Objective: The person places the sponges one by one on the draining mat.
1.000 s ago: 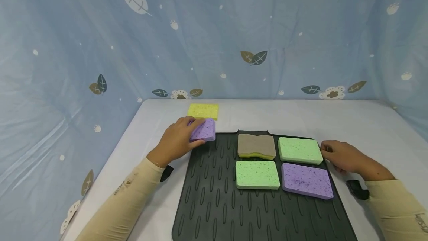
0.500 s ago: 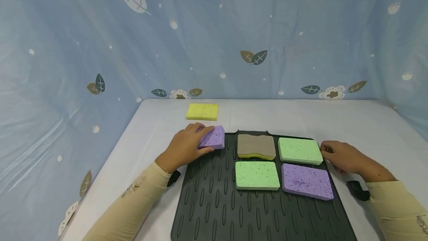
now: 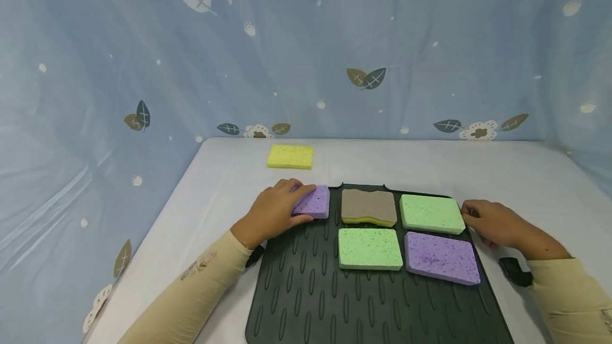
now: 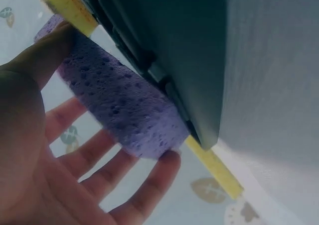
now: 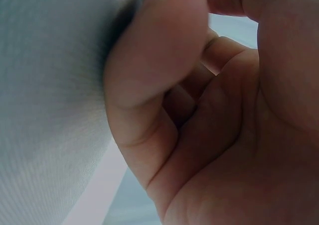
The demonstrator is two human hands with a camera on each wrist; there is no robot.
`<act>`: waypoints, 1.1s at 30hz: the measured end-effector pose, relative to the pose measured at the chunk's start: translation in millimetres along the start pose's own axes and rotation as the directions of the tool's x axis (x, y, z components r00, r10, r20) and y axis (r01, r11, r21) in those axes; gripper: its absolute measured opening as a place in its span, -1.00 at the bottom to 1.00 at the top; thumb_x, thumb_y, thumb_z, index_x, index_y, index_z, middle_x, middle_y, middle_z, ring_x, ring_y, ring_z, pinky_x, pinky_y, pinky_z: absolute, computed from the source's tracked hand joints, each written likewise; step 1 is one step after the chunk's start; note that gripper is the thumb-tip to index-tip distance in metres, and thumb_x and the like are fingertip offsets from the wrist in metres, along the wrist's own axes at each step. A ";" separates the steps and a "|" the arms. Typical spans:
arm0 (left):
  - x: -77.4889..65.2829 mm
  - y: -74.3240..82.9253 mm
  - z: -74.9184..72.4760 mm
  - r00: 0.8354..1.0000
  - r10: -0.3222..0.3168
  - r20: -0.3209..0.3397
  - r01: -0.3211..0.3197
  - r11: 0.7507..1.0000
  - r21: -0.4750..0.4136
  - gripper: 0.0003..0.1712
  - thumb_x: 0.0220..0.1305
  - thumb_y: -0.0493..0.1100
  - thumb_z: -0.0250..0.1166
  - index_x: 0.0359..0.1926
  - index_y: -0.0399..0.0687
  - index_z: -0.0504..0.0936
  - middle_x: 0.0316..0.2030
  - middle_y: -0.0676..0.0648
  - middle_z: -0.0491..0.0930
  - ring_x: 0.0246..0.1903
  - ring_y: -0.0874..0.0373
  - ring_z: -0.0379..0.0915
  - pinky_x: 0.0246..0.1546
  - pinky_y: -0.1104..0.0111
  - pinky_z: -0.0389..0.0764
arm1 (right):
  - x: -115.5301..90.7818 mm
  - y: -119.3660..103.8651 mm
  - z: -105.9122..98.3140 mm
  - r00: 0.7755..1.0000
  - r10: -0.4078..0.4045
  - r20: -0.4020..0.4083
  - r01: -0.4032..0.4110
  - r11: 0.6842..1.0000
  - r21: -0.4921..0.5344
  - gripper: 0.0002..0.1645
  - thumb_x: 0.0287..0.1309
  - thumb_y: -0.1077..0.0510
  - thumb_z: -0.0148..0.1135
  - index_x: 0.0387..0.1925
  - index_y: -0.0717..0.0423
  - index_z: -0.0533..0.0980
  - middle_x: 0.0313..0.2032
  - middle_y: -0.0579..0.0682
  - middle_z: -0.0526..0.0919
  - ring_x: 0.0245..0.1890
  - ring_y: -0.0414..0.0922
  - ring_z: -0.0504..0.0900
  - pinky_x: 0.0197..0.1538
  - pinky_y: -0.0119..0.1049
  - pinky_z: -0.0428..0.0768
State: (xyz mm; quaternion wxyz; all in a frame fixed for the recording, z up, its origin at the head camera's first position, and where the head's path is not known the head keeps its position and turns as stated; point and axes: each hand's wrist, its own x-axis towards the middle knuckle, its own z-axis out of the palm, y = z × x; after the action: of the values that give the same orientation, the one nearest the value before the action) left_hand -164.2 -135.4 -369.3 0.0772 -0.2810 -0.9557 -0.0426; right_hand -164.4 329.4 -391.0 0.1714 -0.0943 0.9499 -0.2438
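Note:
My left hand (image 3: 270, 213) holds a small purple sponge (image 3: 313, 201) over the black ribbed mat (image 3: 291, 301), at its far left corner. In the left wrist view the thumb lies across one side of the purple sponge (image 4: 119, 95) and a fingertip touches its other edge. My right hand (image 3: 497, 227) rests at the mat's right edge beside a green sponge (image 3: 432, 213). Its fingers (image 5: 144, 70) are curled in the right wrist view; whether they pinch the mat edge is hidden.
On the mat lie a brown-topped yellow sponge (image 3: 368, 206), another green sponge (image 3: 370, 249) and a larger purple sponge (image 3: 442, 257). Behind the mat, a yellow sponge (image 3: 290, 156) sits on the white table (image 3: 363, 159). A blue patterned curtain (image 3: 287, 46) hangs behind.
My left hand has carried the small purple sponge right and nearer, from the mat's far left corner toward the brown-topped sponge. My right hand stays at the mat's right edge.

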 end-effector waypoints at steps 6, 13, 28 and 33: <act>0.5 1.3 1.4 1.000 0.004 0.007 -0.004 1.000 0.007 -0.21 0.22 0.29 0.36 0.41 0.16 0.43 0.15 -0.08 0.56 0.14 -0.02 0.51 -0.05 0.04 0.67 | 0.1 1.2 0.6 1.000 0.004 0.002 -0.004 1.000 0.002 -0.75 0.47 0.07 -0.05 -0.19 0.15 0.48 -0.58 -0.06 0.42 -0.67 -0.14 0.44 -0.63 -0.23 0.47; 0.9 0.5 2.8 0.999 0.026 -0.022 -0.025 0.999 0.020 -0.25 0.23 0.27 0.35 0.37 0.12 0.47 0.14 -0.09 0.57 0.14 -0.02 0.51 -0.05 0.05 0.68 | -0.2 1.4 -0.4 1.000 -0.004 -0.006 0.004 1.000 -0.006 -0.74 0.47 0.10 -0.07 -0.18 0.17 0.49 -0.59 -0.06 0.42 -0.67 -0.13 0.44 -0.64 -0.24 0.47; -0.1 0.8 3.8 0.999 0.041 -0.032 -0.040 0.999 0.027 -0.27 0.23 0.24 0.38 0.35 0.09 0.50 0.16 -0.10 0.57 0.17 -0.04 0.50 -0.02 0.02 0.66 | -1.3 -0.2 -2.0 1.000 -0.005 -0.004 0.005 1.000 -0.001 -0.74 0.48 0.12 -0.10 -0.17 0.16 0.49 -0.61 -0.07 0.42 -0.68 -0.14 0.43 -0.65 -0.24 0.47; -0.7 0.9 4.2 0.999 0.036 -0.021 -0.036 0.999 0.021 -0.27 0.24 0.24 0.37 0.35 0.09 0.49 0.17 -0.10 0.56 0.19 -0.05 0.49 0.00 0.00 0.65 | -1.0 -0.6 -1.7 1.000 -0.001 0.004 0.001 1.000 0.004 -0.75 0.46 0.12 -0.09 -0.17 0.17 0.48 -0.61 -0.07 0.42 -0.67 -0.14 0.43 -0.65 -0.24 0.47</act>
State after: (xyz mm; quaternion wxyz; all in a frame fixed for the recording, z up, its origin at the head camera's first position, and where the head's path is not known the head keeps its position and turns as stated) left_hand -163.6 -134.5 -373.5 0.0908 -0.2970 -0.9499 -0.0344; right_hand -164.0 329.9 -389.0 0.1734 -0.0948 0.9490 -0.2455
